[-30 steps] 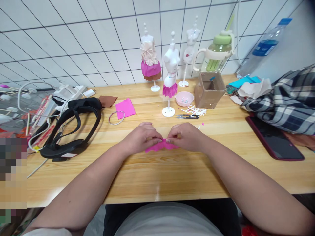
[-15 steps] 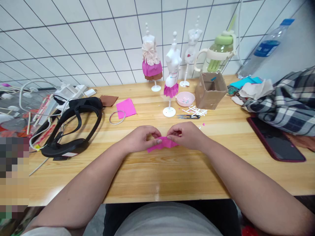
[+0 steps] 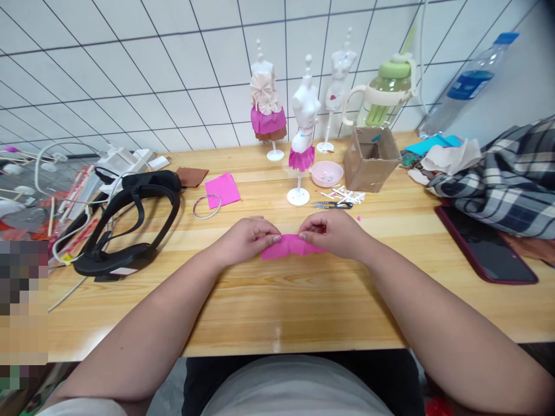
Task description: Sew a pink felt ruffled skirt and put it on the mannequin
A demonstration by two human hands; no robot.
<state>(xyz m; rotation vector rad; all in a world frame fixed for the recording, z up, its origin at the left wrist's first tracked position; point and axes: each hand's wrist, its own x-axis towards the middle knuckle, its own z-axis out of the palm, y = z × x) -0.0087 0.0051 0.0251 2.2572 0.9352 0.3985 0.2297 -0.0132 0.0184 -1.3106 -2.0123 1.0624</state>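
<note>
Between my hands a strip of pink fabric point(image 3: 291, 245) hangs in slight folds just over the wooden table point(image 3: 277, 306). My left hand point(image 3: 249, 240) pinches its upper edge between thumb and fingers. A short way along the same edge, my right hand point(image 3: 333, 234) pinches it too. Straight ahead stands a small white dress form point(image 3: 305, 110) wearing a ruffled pink piece at its hips. A second dress form point(image 3: 267, 95) behind it wears a cream top over pink and brown layers. Thread snips point(image 3: 333, 205) lie beyond my right hand.
At the left are a black headset point(image 3: 147, 231), a pink cloth square point(image 3: 222, 189) and a ring point(image 3: 207, 206). A pink bowl point(image 3: 327, 174), white sticks point(image 3: 351, 195) and a cardboard box point(image 3: 372, 164) stand at the back. A phone point(image 3: 488, 245) lies at right.
My hands have moved slightly apart along the fabric's upper edge. The strip is now spread flatter and shows more of its length.
</note>
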